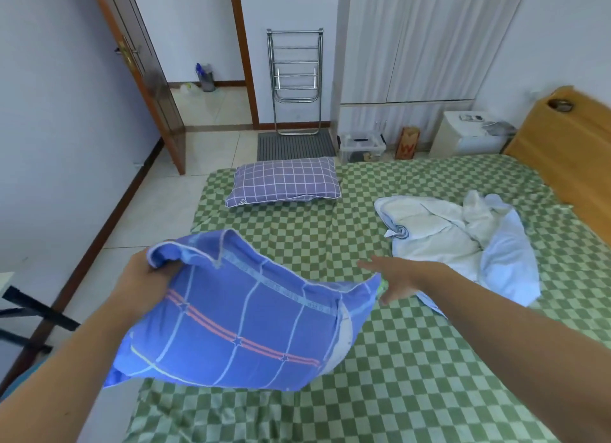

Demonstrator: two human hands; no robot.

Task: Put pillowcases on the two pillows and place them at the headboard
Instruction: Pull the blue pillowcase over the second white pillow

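The left hand (139, 277) grips the upper-left corner of a blue pillow (231, 320) in a blue pillowcase crossed by pale grid lines and a red stripe; the fingers are curled round the bunched fabric there. The pillow hangs tilted above the near edge of the bed (413, 360), at about 7 o'clock in the view, with a white strip of inner pillow showing at its right end. The right hand (393, 280) reaches forward with fingers straight and spread, holding nothing; it sits just beside the pillow's right corner, and I cannot tell whether it touches the cloth. The two hands are well apart, one at each end of the pillow.

A second pillow (284, 182), in a purple case with a white grid, lies flat on the green checked sheet at 12 o'clock, near the far left corner of the bed. A crumpled white and pale blue cloth (463, 237) lies on the sheet at 2 o'clock. The wooden headboard (568, 145) stands along the bed's right side, at 2 to 3 o'clock, well apart from both pillows. Beyond the bed, a folded metal drying rack (296, 79) leans against the wall at 12 o'clock, and a clear plastic storage box (362, 146) sits on the floor at 1 o'clock.
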